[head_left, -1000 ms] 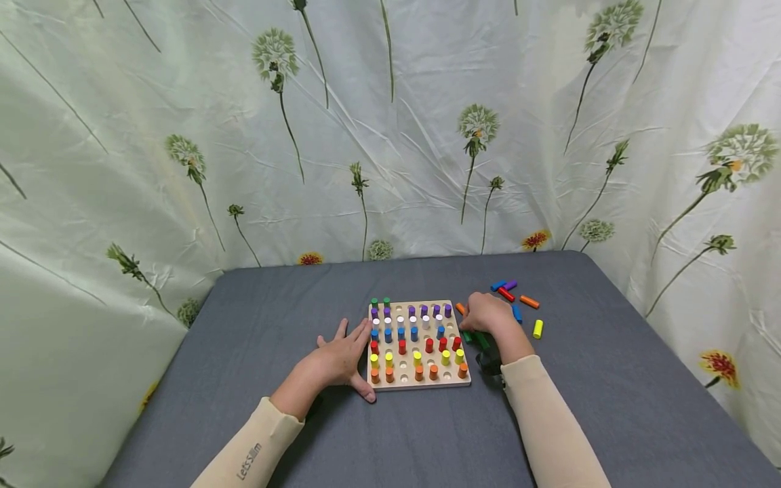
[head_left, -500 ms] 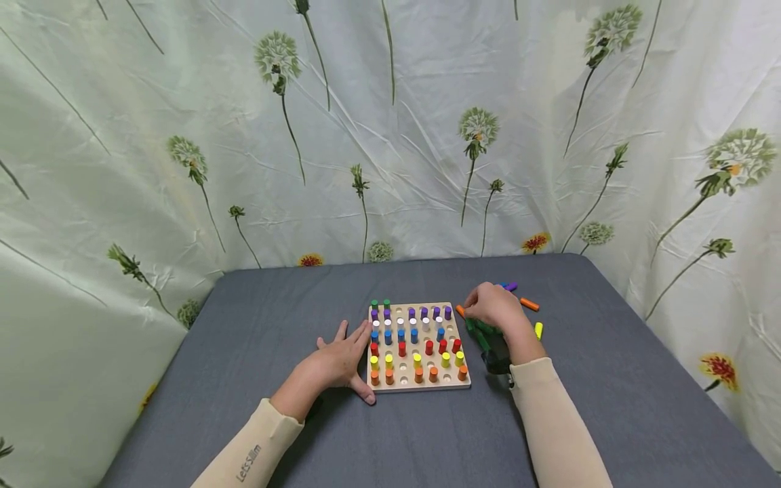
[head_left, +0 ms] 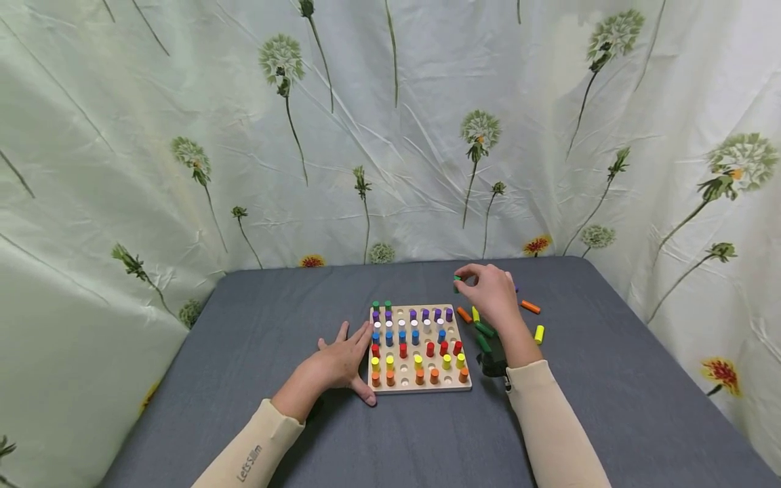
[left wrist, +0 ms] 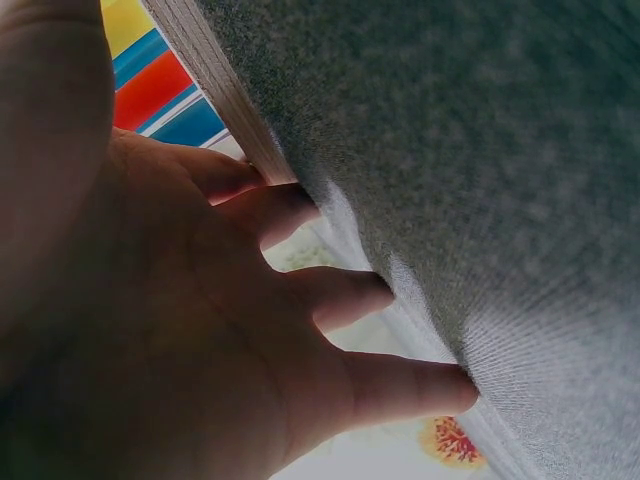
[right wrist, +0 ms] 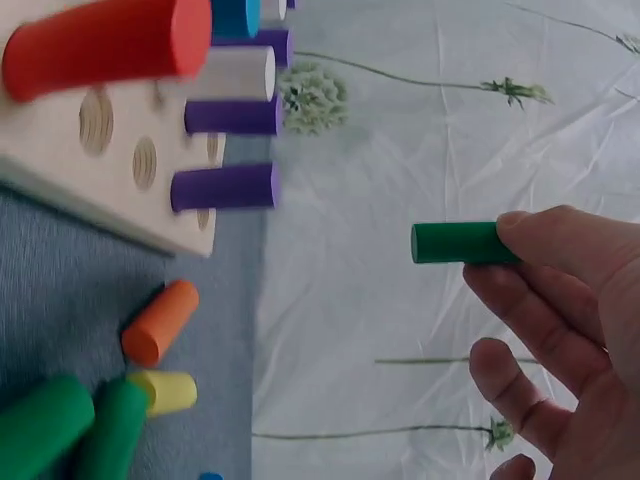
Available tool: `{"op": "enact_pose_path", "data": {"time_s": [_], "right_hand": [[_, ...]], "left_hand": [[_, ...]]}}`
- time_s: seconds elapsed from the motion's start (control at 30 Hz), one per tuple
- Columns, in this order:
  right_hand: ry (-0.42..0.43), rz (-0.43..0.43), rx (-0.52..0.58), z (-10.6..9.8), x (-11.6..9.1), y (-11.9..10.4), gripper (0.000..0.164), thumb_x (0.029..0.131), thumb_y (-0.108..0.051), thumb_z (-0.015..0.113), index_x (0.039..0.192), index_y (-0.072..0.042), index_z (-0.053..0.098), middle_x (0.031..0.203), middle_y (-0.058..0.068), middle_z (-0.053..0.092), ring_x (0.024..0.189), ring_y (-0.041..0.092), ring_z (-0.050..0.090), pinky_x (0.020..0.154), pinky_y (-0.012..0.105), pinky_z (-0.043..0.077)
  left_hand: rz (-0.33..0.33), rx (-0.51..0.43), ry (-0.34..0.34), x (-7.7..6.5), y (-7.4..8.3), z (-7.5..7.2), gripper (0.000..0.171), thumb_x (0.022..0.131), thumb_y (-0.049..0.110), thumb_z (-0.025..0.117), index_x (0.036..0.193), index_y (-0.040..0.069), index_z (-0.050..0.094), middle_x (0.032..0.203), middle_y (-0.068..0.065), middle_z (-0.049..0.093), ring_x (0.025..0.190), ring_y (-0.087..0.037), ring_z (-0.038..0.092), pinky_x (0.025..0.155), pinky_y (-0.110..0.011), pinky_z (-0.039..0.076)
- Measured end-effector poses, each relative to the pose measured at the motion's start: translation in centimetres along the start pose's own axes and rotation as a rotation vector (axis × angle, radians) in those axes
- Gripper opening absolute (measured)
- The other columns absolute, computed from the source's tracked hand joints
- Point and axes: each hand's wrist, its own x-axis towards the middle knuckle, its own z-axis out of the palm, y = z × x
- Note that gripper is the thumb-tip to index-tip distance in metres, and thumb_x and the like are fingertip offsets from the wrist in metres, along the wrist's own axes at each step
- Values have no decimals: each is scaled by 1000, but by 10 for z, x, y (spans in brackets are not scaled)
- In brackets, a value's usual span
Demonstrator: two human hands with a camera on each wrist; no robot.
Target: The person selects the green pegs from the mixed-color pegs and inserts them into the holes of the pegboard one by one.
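A wooden pegboard (head_left: 421,390) lies on the grey cloth. Rows of coloured pegs stand in it: orange, yellow, red, blue, white, purple, and two green at the far left corner. Beside its left edge, my left hand (head_left: 340,362) rests with fingers spread, touching the board; in the left wrist view, the fingertips meet the board's side and the cloth. My right hand (head_left: 491,295) is raised beyond the board's far right corner. Between thumb and fingertips it pinches a green peg (right wrist: 458,243), held clear of the board; the peg lies sideways in the right wrist view.
Right of the board lie loose pegs: an orange peg (head_left: 464,314), a yellow peg (head_left: 475,314), and green pegs (head_left: 485,329). Farther right are another orange peg (head_left: 531,307) and a yellow one (head_left: 539,334). A flowered curtain (head_left: 342,135) hangs behind the table.
My right hand has risen from the loose pegs and moved away toward the back, now with a green peg in its fingers. My left hand has stayed by the board.
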Motion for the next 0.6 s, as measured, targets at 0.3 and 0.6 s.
{"op": "enact_pose_path", "data": {"time_s": [0.3,0.6], "right_hand": [[45,-63,59,18,8,-17,17,99,-25,77,113,-16,81,105,5,80,87,27,63,96,52,43],[-86,-82,105,34,23,-39,18,100,-27,76,116,-19,80,112,3,81,92,26,70,113,57,43]], "left_hand": [[4,-1,3,2,-1,2,147,63,70,92,173,18,8,182,-6,10,166,-47,7,117,-85,20],[1,7,-2,11,-6,7,156,56,79,89,173,21,3,182,-4,8,166,-46,6,115,-87,19]]}}
